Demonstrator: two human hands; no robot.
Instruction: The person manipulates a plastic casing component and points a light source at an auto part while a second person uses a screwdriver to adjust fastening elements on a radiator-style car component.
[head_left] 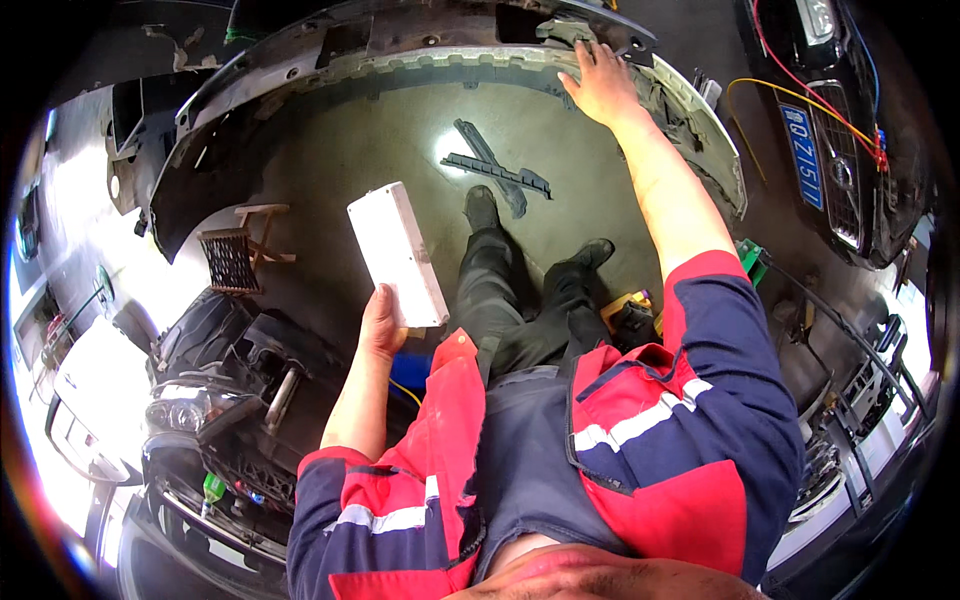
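Note:
My left hand (379, 322) is closed round the near end of a white, flat rectangular box (392, 250), which I hold tilted above the floor. A few small marks show along its side. Ahead of me a large curved car bumper (380, 42) arches across the far side, its inner face toward me. My right hand (602, 84) reaches out to the bumper's far right part, fingers spread and touching its inner edge. That hand appears to hold nothing.
Two dark plastic strips (497, 170) lie crossed on the floor beyond my feet. To the left are a wooden folding stool (245, 245) and a car front with a headlight (185, 408). Another car (838, 130), with coloured hoses over it, stands at far right. A yellow item (630, 308) sits by my leg.

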